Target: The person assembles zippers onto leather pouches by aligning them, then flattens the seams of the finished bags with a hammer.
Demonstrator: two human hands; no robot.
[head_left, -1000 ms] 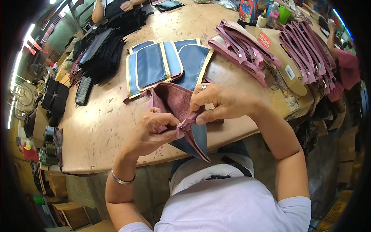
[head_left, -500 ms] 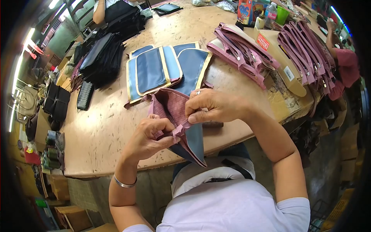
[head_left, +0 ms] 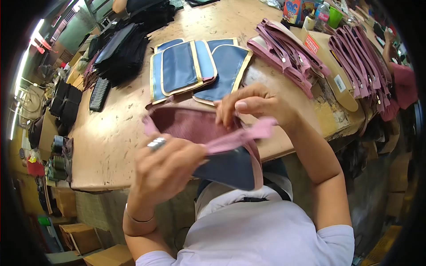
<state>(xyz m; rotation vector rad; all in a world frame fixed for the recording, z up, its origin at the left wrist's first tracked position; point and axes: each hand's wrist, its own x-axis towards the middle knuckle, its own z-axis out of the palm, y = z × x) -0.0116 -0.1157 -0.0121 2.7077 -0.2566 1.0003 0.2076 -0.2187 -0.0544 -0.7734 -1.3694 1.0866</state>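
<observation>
A pouch with a pink lining and a dark blue outer face is held over the table's front edge, its mouth spread wide. My left hand is closed round its left side, with a ring on one finger. A loose pink strip runs along the mouth towards the right, blurred by motion. My right hand is above the right side of the mouth, thumb and fingers apart, fingertips dipping by the lining. Just beyond lie several blue flat pieces with yellow edging, stacked and overlapping.
Stacks of pink zippered pieces lie at the right, some beside a cardboard piece with a fragile label. Black pieces are piled at the left. A bottle and green cup stand at the back. Another person's sleeve shows at right.
My hands have moved apart from their pinch at the pink edge. The pouch's mouth has widened. My right hand has let go and lifted, and my left hand has shifted left, closer to the camera.
</observation>
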